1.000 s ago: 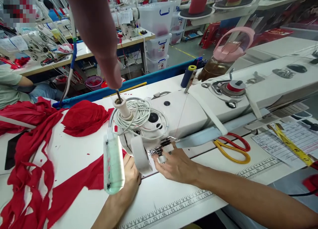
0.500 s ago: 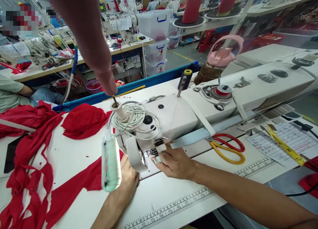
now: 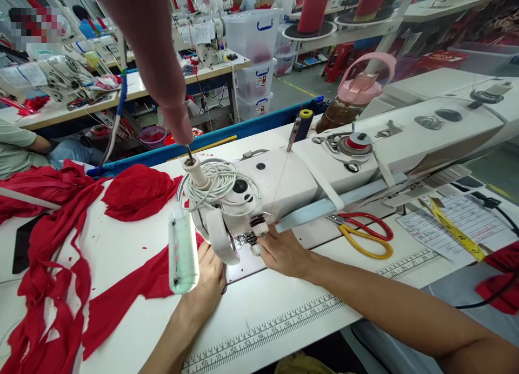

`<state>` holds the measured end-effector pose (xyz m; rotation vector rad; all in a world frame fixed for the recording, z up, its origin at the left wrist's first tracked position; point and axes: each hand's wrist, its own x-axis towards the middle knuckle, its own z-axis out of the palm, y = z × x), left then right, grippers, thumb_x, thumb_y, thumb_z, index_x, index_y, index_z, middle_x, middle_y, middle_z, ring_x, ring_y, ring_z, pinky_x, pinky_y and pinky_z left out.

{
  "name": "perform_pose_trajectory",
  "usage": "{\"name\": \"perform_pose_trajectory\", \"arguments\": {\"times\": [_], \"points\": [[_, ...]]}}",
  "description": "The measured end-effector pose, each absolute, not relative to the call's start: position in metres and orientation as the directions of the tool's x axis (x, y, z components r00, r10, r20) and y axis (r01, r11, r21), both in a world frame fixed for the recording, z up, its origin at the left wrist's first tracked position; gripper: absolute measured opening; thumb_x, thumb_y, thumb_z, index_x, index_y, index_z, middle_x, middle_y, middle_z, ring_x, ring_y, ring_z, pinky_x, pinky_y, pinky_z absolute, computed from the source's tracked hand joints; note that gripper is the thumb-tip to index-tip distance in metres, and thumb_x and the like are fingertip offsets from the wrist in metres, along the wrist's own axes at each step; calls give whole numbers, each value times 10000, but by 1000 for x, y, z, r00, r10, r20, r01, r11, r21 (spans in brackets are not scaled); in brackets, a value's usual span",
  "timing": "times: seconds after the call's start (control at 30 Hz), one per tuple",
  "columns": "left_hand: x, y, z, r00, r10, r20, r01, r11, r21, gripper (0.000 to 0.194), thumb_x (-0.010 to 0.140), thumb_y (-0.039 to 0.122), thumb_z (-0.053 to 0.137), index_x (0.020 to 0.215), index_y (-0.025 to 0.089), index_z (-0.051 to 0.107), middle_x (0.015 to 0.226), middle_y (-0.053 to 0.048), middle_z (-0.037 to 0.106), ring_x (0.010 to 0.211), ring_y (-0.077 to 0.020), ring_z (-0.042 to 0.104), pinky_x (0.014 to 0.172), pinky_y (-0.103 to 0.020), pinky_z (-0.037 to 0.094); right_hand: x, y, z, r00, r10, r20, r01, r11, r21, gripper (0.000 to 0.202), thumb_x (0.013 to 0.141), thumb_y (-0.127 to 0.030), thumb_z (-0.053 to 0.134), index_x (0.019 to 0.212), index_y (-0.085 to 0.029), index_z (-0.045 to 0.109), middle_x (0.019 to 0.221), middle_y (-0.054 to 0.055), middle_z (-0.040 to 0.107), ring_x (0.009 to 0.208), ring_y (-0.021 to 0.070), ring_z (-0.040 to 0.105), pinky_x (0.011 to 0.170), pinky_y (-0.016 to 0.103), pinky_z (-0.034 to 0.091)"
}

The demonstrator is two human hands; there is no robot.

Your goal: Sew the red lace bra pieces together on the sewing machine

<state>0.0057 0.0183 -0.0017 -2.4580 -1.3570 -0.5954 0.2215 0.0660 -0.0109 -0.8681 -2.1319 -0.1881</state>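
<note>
A white sewing machine (image 3: 284, 174) stands in front of me, a bundle of pale wire on its head. My left hand (image 3: 207, 279) rests on the bed left of the needle area, palm down; the machine head and a small lit green lamp (image 3: 184, 255) hide its fingertips. Close beside it lies a long red fabric strip (image 3: 133, 287), running toward the needle. My right hand (image 3: 286, 252) is at the right of the needle area, fingers bent and drawn together behind the white tension knobs (image 3: 259, 239). Whatever they pinch is hidden.
Red-and-yellow-handled scissors (image 3: 367, 233) lie right of the machine, near a written sheet (image 3: 430, 228) and a yellow tape measure (image 3: 458, 233). Heaped red fabric (image 3: 52, 255) and a red roll (image 3: 140, 193) lie at left. A pink-lidded bottle (image 3: 352, 98) stands behind the machine.
The view has shifted slightly. My right hand has drawn in a little behind the knobs, and its fingers show less. My left hand keeps nearly the same place beside the needle area.
</note>
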Motion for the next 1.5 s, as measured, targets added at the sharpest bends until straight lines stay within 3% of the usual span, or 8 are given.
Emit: {"name": "perform_pose_trajectory", "arguments": {"times": [0.3,0.6,0.8,0.97,1.1,1.2,1.43,1.5], "points": [[5,14,-1,457,740,494,833,-551,55,340,893,37,452,1120,186,656,1100,-103,747,974,-235,685,879,-384,504,221,64,-8,-427,489,760,556,805,-206,177,973,-114,389,932,-177,548,605,-23,548,539,145,470,507,265,270],[-2,22,6,43,952,304,721,-240,650,183,870,195,495,712,225,582,774,-15,616,847,-200,593,877,-351,472,216,67,-18,-547,445,709,517,846,-132,263,953,-141,463,700,-190,515,618,-11,530,545,126,416,552,282,317],[-19,24,11,-190,967,170,606,-20,795,64,740,281,638,735,228,603,833,-29,630,943,-245,586,925,-389,457,214,68,-20,-554,357,752,478,876,-64,350,976,-145,480,634,-175,550,588,-4,517,551,130,400,603,296,337],[-27,-3,38,-280,960,8,330,88,940,238,806,449,613,860,223,560,829,-7,649,811,-186,630,745,-307,516,206,39,-1,-645,411,644,290,912,-290,287,989,-138,437,773,-169,623,654,-4,599,583,119,461,612,279,341],[-7,-38,60,-249,965,-84,90,109,990,300,835,489,603,891,227,471,857,-9,667,766,-153,643,711,-275,519,178,-2,22,-678,649,345,196,612,-766,77,888,-259,632,881,-184,619,747,-21,620,648,110,521,622,238,386],[12,-60,66,-217,973,-73,-9,73,997,306,832,471,650,912,229,479,893,-6,662,766,-142,633,700,-256,508,145,-27,29,-640,763,92,148,240,-959,290,682,-292,794,857,-177,594,770,-22,588,674,125,507,587,236,386],[-26,-96,89,-147,895,422,701,-206,682,133,872,374,595,889,246,626,855,7,678,821,-176,636,920,-380,494,137,-55,40,-731,682,-28,-228,-283,-932,211,746,-348,650,702,-184,524,686,-25,512,678,120,478,637,250,416],[-50,-101,108,-52,936,349,757,-191,624,143,876,382,589,906,251,635,847,13,673,762,-166,619,830,-337,511,171,-50,58,-747,660,-81,-278,-422,-863,237,759,-392,655,782,-190,534,726,-25,542,671,113,504,645,241,426]]}}
